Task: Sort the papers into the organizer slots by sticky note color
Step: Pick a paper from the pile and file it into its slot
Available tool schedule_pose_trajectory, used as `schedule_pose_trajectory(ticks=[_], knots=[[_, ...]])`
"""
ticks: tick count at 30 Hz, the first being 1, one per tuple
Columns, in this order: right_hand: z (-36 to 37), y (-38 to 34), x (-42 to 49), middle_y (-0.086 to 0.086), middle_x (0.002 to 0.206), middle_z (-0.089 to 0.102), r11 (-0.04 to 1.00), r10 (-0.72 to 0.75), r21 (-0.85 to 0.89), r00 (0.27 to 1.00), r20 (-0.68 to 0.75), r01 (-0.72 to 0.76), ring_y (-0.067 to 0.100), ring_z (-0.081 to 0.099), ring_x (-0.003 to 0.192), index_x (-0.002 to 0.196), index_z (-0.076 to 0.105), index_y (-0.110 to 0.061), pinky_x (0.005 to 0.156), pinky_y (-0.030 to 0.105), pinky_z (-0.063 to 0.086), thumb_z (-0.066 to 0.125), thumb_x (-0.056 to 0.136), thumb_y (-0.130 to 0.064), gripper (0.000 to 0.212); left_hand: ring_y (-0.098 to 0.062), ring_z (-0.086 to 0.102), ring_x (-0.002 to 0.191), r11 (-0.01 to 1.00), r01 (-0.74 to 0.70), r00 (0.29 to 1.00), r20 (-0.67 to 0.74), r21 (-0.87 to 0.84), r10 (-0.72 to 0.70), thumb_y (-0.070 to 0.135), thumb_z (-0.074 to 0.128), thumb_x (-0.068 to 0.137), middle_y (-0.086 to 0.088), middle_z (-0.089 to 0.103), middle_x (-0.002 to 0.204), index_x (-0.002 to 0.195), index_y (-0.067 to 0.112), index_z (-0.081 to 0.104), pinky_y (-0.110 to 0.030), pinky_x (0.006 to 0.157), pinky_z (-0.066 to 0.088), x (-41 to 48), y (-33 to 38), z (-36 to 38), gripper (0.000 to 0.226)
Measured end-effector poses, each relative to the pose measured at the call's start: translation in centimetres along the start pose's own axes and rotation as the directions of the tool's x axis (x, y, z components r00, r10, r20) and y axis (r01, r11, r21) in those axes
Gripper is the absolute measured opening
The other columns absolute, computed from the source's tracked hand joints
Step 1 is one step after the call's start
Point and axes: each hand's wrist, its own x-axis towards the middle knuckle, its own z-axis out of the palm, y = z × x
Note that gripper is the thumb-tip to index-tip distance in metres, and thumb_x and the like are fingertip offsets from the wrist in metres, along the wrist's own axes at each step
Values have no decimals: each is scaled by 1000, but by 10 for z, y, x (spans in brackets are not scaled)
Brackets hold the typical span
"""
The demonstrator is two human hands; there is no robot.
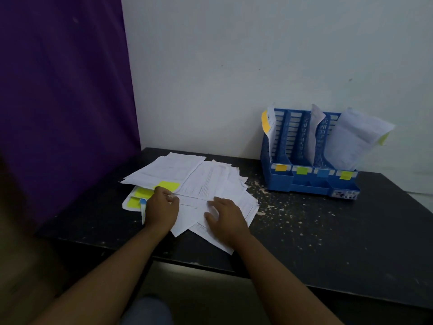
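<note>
Black table (328, 231): paper pile (206, 181) near front edge, well apart from organizer (304, 185), is pinched by left hand (161, 208) and pressed by flat right hand (226, 218)

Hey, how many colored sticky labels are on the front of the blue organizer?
4, in a row along the organizer front: orange label leftmost, then green label, blue label and yellow label rightmost. None appears hidden.

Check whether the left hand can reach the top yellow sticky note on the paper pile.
Probably yes: the left hand lies beside the top yellow sticky note, which sits uncovered on the paper pile.
</note>
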Motion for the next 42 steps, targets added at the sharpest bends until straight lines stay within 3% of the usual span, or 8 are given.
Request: schedule_pose_trajectory(ticks=[7, 12, 16, 21, 27, 29, 34, 42], knots=[[-1, 0, -2, -10, 141, 64, 1000, -15, 24, 999, -41, 16, 13, 51, 135, 135, 67, -25, 117, 36, 38, 52, 99, -46, 44, -35, 74, 88, 877, 477, 877, 87, -60, -472, 54, 67, 93, -16, 76, 102, 114, -6, 69, -39, 77, 58, 49, -5, -11, 63], [-3, 1, -2, -11, 133, 67, 999, -12, 45, 998, -61, 14, 10, 53, 128, 129, 70, -26, 111, 31, 40, 55, 100, -40, 35, -22, 57, 39, 796, 561, 828, 169, -227, -535, 7, 79, 85, -17, 68, 69, 89, -6, 66, -29, 47, 56, 64, -8, -14, 19], [-3, 0, -2, -14, 127, 69, 998, 1, 62, 997, -76, 3, 9, 54, 124, 125, 70, -28, 108, 31, 42, 53, 99, -39, 33, -33, 75, 76, 810, 547, 836, 91, -210, -541, 28, 82, 62, -21, 78, 97, 92, 5, 64, -42, 75, 64, 84, -19, -11, 41], [-6, -1, 2, -15, 132, 65, 995, 39, 100, 996, -79, -31, 9, 50, 127, 131, 66, -32, 110, 33, 40, 55, 99, -40, 34, -36, 65, 118, 766, 528, 827, 19, -368, -561, 21, 78, 90, -14, 64, 132, 140, -2, 55, -36, 80, 47, 73, 26, -28, 61], [-33, -10, 14, -15, 140, 61, 987, 14, 159, 990, -140, 8, 9, 46, 133, 136, 62, -36, 114, 35, 41, 63, 100, -35, 36, -32, 55, 73, 963, 133, 974, -150, -236, -171, 12, 56, 88, -4, 57, 70, 75, 13, 62, -32, 63, 41, 90, 65, -46, 15], [-48, -16, 21, -15, 141, 61, 987, -17, 154, 983, -180, 45, 8, 45, 134, 137, 61, -36, 113, 31, 40, 64, 100, -33, 37, -30, 58, 77, 989, -61, 981, -190, -134, 35, 11, 58, 93, -7, 62, 77, 80, 11, 67, -32, 66, 42, 94, 80, -56, 16], [-94, -30, 44, -16, 134, 62, 970, -48, 213, 955, -293, 114, 8, 51, 127, 136, 64, -33, 110, 37, 46, 67, 98, -30, 38, -20, 64, 89, 868, -496, 853, -191, -6, 486, 23, 62, 105, 1, 73, 96, 100, 9, 72, -32, 77, 47, 100, 126, -86, 18], [-168, -58, 70, -12, 149, 52, 896, 68, 426, 910, -408, 124, 10, 48, 134, 153, 47, -29, 109, 31, 47, 76, 94, -37, 66, -24, 65, 95, 656, -754, 656, -110, -35, 747, 17, 54, 105, 0, 71, 100, 104, 24, 70, -43, 86, 54, 102, 183, -109, 18]])
